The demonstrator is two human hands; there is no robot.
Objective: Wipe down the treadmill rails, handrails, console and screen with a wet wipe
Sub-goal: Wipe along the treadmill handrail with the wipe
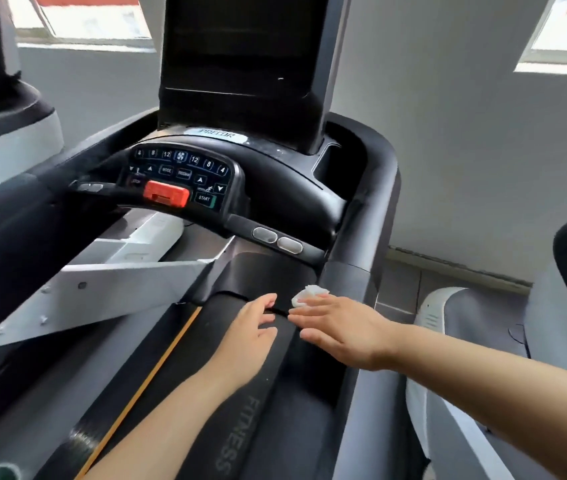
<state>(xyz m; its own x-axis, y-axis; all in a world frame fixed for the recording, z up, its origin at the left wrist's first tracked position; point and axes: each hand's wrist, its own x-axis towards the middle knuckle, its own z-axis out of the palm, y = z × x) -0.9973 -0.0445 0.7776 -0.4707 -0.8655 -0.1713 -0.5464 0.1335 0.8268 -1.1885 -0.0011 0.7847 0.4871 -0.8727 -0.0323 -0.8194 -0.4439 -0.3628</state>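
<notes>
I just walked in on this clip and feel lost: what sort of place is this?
Most likely a gym. A treadmill console with START and speed buttons sits under a dark screen, a belt side rail reads FITNESS, and parts of similar machines stand on either side.

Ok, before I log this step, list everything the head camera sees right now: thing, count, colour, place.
Wet wipe: one, white, bunched, on the black side rail under the right fingertips.
Side rail: one, black, lettered FITNESS, centre bottom.
Console: one, black keypad, centre left.
Stop clip: one, red, console front.
Screen: one, dark, above console.
Handrail: one, black, right of console.
Grip sensors: two, silver, below console.
Windows: two, bright, upper corners.
Left hand: open, flat on rail.
Right hand: open, fingertips on wipe.
</notes>
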